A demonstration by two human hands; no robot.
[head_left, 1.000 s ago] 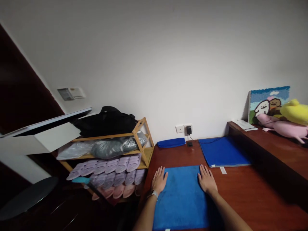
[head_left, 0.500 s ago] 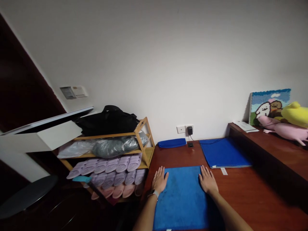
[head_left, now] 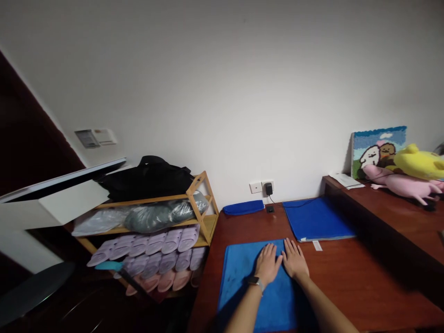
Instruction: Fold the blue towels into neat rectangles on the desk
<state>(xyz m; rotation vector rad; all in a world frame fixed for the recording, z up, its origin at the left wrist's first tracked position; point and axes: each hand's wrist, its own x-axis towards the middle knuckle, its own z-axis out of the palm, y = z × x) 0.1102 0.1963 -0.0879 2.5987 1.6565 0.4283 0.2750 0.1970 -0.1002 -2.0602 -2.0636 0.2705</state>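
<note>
A light-blue cloth lies flat on the reddish-brown table, with some dark smudges on its left half. My left hand, a watch on its wrist, rests palm down on the upper right part of the cloth, fingers stretched out. Beside it, my right hand lies palm down along the cloth's right edge, its fingers also straight. The two thumbs nearly meet. Behind my right hand is a folded darker blue cloth with a white tag. Another blue cloth, folded into a narrow strip, sits near the wall.
To the left stands a wooden rack with purple and pink slippers, plastic-wrapped items and a black bag. A raised ledge on the right carries plush toys and a picture. A charger is plugged into the wall.
My left hand has moved right across the cloth, from its left edge to beside my right hand. My right hand stays at the right edge. The view has shifted slightly.
</note>
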